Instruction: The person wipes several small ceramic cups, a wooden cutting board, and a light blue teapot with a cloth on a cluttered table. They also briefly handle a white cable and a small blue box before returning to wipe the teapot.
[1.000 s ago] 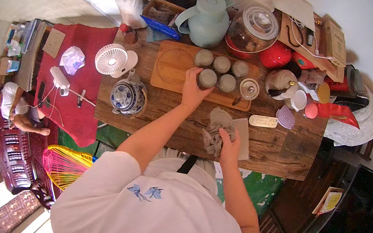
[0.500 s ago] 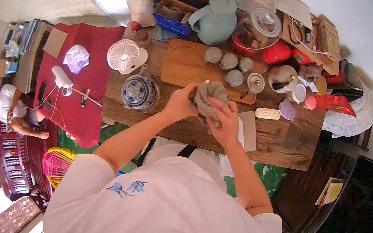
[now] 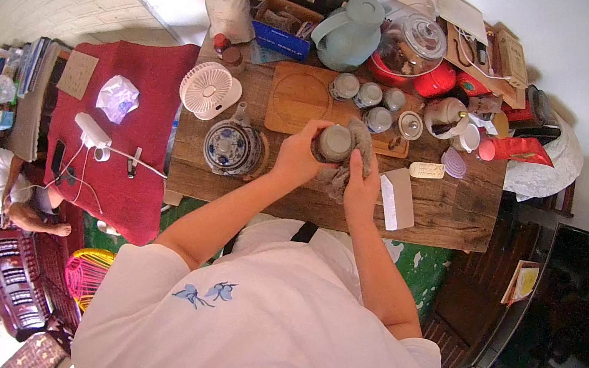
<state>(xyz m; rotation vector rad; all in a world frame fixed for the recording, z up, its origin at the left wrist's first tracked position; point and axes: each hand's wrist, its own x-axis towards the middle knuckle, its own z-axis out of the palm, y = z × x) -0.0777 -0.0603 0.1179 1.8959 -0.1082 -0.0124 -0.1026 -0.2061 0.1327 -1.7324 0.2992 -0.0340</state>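
Above the wooden table, my left hand (image 3: pixel 301 155) is closed around a small cup (image 3: pixel 336 142), its round pale end facing up. My right hand (image 3: pixel 362 188) grips a grey cloth (image 3: pixel 361 139) against the cup's right side. Behind them lies a wooden tea tray (image 3: pixel 284 108). Several similar small cups (image 3: pixel 378 119) stand at its right part, beside a round lid with a knob (image 3: pixel 410 125). Left of my hands is a blue-and-white teapot (image 3: pixel 230 148) with its lid on.
A white fan (image 3: pixel 207 89) stands behind the teapot. A pale blue jug (image 3: pixel 351 34) and a lidded clear jar (image 3: pixel 415 44) line the back. Right of my hands lie a card (image 3: pixel 397 199) and a cream remote (image 3: pixel 427 170). At the left, a person (image 3: pixel 2 182) sits beyond a red-covered table (image 3: pixel 129 195).
The cloth has moved off the cup's top to its right side, so the cup now shows. My view has shifted slightly.
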